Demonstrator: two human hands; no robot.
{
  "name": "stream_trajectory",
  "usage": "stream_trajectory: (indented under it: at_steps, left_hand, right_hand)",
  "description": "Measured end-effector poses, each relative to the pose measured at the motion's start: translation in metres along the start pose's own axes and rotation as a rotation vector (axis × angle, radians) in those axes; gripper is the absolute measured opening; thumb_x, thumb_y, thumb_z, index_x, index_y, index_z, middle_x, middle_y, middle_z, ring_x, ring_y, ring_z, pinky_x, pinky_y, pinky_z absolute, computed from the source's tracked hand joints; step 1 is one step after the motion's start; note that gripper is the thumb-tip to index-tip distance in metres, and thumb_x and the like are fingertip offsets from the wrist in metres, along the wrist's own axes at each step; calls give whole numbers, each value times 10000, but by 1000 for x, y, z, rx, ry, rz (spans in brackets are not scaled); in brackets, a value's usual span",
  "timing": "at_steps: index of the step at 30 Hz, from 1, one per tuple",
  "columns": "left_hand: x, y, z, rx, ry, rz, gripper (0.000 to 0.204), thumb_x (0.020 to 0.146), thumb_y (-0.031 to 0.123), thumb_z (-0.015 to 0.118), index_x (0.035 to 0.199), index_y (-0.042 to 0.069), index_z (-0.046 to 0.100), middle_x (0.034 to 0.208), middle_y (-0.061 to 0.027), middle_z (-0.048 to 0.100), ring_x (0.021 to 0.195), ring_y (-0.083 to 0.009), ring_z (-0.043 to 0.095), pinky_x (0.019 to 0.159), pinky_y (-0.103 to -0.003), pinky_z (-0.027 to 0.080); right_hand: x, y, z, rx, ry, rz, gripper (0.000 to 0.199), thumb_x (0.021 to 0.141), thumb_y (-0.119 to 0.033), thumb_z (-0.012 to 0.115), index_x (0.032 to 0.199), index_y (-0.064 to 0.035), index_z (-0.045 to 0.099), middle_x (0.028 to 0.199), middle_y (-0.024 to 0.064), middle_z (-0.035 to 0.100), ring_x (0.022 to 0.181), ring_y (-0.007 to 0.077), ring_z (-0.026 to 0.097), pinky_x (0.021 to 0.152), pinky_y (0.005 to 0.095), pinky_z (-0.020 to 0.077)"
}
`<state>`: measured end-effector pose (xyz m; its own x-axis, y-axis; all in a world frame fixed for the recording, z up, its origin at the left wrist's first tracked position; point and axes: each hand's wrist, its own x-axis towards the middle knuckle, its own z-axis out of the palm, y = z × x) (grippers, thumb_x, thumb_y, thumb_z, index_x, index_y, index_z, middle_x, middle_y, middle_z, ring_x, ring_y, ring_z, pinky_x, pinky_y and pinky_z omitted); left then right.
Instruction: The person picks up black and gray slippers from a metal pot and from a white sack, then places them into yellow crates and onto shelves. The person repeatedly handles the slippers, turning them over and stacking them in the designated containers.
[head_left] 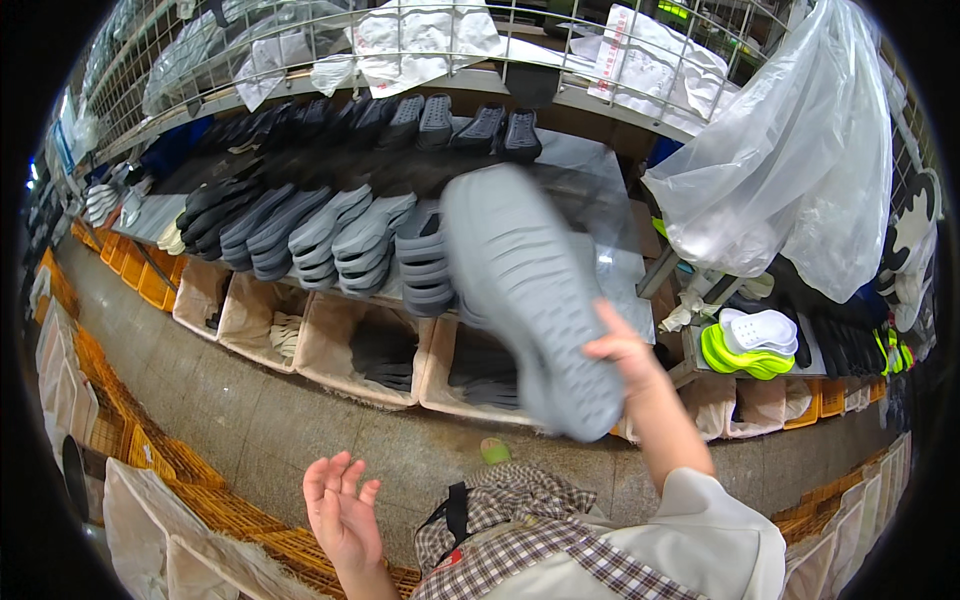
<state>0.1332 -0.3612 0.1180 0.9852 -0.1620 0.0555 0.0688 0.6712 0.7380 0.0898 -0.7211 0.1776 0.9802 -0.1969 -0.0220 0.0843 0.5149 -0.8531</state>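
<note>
A large grey shoe sole (pixel 520 280), smeared by motion, is raised in front of me, tilted with its ridged and dotted face up. Gripping its near right edge, my right hand (pixel 628 352) has its thumb on top; the other fingers are mostly hidden under the sole. My left hand (pixel 343 512) is at the lower left, palm up, fingers apart and nothing in it. Beyond the held sole, stacks of grey soles (pixel 365 240) line the near edge of a bench (pixel 600 180). Dark soles (pixel 435 120) stand in a row along its back.
Cloth-lined bins (pixel 325 345) with soles inside sit under the bench. At right are bright yellow-green soles (pixel 735 352) topped by a white sole (pixel 760 328). A clear plastic bag (pixel 780 160) hangs from the wire mesh. Orange crates (pixel 235 500) stand behind on the left.
</note>
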Motion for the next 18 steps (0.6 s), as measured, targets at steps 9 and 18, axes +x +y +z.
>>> stream_trajectory:
  at_steps: [9, 18]
  left_hand:
    - [25, -34, 12, -32, 43, -172, 244, 929, 137, 524, 1150, 46, 475, 1088, -131, 578, 936, -225, 594, 774, -362, 511]
    - [40, -57, 11, -48, 103, -234, 226, 918, 119, 538, 1125, 41, 490, 1041, -138, 602, 885, -228, 614, 758, -358, 521]
  right_hand:
    - [16, -38, -146, -550, 810, -68, 762, 782, 72, 452, 1475, -115, 198, 1323, 182, 468, 1058, 267, 578, 850, 357, 500]
    - [72, -18, -213, -773, 810, 186, 723, 823, -50, 561, 1459, -81, 216, 1330, 227, 469, 1123, 334, 540, 898, 406, 463]
